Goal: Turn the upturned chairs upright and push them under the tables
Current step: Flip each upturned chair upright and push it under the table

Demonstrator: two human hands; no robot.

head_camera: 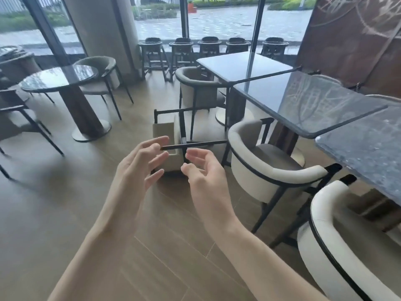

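An upturned chair (165, 131) with beige padding and thin black legs lies on the wooden floor in the middle of the head view, its legs pointing up and sideways. My left hand (138, 164) is open, fingers spread, its fingertips at the end of one black leg (195, 144). My right hand (204, 168) is open too, fingers curled, just below that leg and holding nothing. Upright cream chairs (271, 170) stand at the glass-topped tables (308, 105) on the right.
A round glass table (58, 78) on a thick pedestal stands at the left with grey chairs around it. Several dark high chairs (181, 53) line the window at the back. A wide pillar rises behind the round table. Wooden floor stretches in front of me.
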